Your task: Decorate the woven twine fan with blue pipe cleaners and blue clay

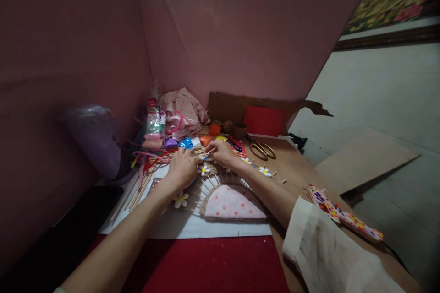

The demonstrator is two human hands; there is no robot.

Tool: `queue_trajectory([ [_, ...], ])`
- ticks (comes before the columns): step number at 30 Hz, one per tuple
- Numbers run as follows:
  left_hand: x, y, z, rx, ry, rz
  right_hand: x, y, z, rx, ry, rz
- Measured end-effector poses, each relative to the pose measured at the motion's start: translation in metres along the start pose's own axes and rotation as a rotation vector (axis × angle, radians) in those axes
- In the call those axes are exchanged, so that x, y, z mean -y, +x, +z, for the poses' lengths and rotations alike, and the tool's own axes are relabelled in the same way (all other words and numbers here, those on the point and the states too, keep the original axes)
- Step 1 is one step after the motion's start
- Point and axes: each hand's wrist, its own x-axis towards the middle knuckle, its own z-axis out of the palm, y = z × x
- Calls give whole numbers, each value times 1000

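Sticks of the fan-shaped woven piece are pinched at its far edge by both hands; the left hand lies closed over the rim, the right hand nips a stick end with its fingertips; white flowers lie just beside; scissors rest to the right on the cardboard.

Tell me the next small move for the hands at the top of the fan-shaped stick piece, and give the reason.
Probably press the small piece down onto the sticks and hold it. Both the left hand and right hand meet at the upper rim of the stick fan, fingers pinched around something too small to identify. White flowers already sit at other spots along the rim, which suggests another is being seated.
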Motion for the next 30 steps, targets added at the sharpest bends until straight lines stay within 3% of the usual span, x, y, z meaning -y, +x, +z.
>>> queue_trajectory([
  [11, 0, 0, 2, -14, -21, -9, 4, -12, -3, 65, -269, -52],
  [30, -2, 1, 6, -39, -5, -5, 8, -22, -4, 87, -261, -115],
])
